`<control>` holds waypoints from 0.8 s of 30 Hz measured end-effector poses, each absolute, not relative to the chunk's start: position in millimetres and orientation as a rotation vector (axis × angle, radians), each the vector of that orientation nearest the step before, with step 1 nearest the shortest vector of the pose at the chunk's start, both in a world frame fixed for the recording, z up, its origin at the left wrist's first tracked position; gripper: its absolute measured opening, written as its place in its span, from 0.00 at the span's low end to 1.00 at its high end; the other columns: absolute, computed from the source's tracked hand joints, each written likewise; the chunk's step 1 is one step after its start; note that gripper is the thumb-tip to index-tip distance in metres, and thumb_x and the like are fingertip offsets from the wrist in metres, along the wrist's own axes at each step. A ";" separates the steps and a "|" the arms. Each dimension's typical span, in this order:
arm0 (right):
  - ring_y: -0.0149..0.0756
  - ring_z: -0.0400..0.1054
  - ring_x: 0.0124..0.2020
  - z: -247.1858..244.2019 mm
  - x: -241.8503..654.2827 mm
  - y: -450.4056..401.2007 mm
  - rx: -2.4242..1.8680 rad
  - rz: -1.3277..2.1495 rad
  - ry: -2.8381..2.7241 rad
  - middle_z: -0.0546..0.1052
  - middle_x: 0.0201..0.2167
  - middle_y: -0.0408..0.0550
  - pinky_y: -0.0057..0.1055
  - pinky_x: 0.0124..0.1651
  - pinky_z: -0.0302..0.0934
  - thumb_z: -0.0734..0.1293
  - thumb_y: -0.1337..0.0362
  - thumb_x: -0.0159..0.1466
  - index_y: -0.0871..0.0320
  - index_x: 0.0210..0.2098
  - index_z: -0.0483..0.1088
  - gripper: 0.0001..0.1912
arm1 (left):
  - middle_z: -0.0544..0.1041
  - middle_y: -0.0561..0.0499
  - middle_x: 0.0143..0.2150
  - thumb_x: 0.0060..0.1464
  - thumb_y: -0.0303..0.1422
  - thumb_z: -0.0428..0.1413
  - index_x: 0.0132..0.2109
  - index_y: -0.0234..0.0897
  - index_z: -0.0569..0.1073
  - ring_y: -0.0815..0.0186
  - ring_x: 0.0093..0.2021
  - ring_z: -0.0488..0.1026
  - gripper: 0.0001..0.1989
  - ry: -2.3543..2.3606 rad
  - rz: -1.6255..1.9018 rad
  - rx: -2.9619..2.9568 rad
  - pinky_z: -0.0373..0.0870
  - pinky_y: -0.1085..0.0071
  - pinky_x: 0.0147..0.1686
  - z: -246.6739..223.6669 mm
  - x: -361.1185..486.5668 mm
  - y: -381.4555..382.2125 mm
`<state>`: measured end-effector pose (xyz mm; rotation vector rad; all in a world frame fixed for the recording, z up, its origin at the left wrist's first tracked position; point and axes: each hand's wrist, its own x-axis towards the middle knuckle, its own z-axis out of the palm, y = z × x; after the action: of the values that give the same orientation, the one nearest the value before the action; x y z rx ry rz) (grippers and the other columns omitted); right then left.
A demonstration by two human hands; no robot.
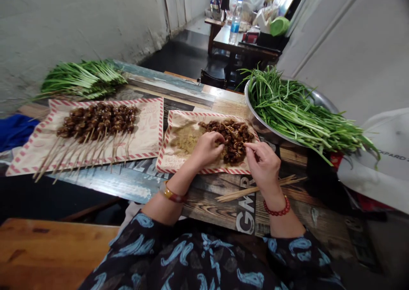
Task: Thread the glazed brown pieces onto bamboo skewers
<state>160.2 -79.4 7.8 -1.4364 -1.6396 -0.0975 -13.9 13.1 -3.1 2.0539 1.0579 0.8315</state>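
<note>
My left hand (209, 148) is at the left side of a heap of dark brown, glossy meat pieces (236, 143), fingers curled together; what they hold is hidden. On the heap's right side my right hand (264, 162) pinches what looks like a thin wooden skewer, mostly hidden by the fingers. Under the heap lies a sheet of red-and-white bordered paper (179, 160), stained with oil on its left half. Several bare bamboo skewers (238, 194) rest on the table below my right hand.
To the left, loaded meat skewers (99, 122) lie in rows on another bordered paper (148, 128). Cut green chives (83, 79) are piled behind it. A metal bowl (251, 107) heaped with long chives (303, 111) stands at the right. A water bottle (235, 21) is on a far table.
</note>
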 end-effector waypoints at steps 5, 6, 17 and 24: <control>0.34 0.73 0.36 6.9 160.1 -79.7 -1.439 -0.098 -1.638 0.79 0.34 0.47 0.32 0.42 0.68 0.63 0.67 0.66 0.55 0.39 0.75 0.09 | 0.73 0.54 0.29 0.47 0.32 0.61 0.35 0.34 0.74 0.72 0.29 0.68 0.08 0.759 1.100 1.157 0.64 0.73 0.33 2.9 -17.7 14.8; 0.34 0.73 0.36 6.7 160.0 -79.9 -1.435 -0.093 -1.637 0.79 0.34 0.47 0.32 0.42 0.69 0.63 0.67 0.66 0.55 0.40 0.75 0.09 | 0.73 0.54 0.29 0.45 0.33 0.62 0.36 0.35 0.74 0.73 0.29 0.68 0.09 0.715 1.120 1.046 0.64 0.74 0.33 4.4 -18.8 14.9; 0.32 0.73 0.34 5.7 159.0 -81.1 -1.433 -0.036 -1.690 0.78 0.33 0.46 0.30 0.40 0.69 0.63 0.67 0.66 0.55 0.41 0.76 0.10 | 0.77 0.53 0.33 0.36 0.29 0.70 0.36 0.33 0.78 0.73 0.32 0.73 0.16 0.510 1.084 0.644 0.72 0.75 0.37 14.2 -24.6 14.7; 0.33 0.73 0.34 7.0 158.5 -82.3 -1.446 -0.059 -1.701 0.78 0.34 0.47 0.31 0.40 0.69 0.63 0.67 0.66 0.54 0.42 0.76 0.10 | 0.78 0.52 0.32 0.42 0.29 0.67 0.36 0.33 0.76 0.72 0.32 0.75 0.12 0.524 1.127 0.615 0.71 0.74 0.37 10.9 -27.2 18.1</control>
<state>158.5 -82.3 7.0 -1.4465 -1.7007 -0.0585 -27.2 18.1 10.9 0.6149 0.5245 1.1267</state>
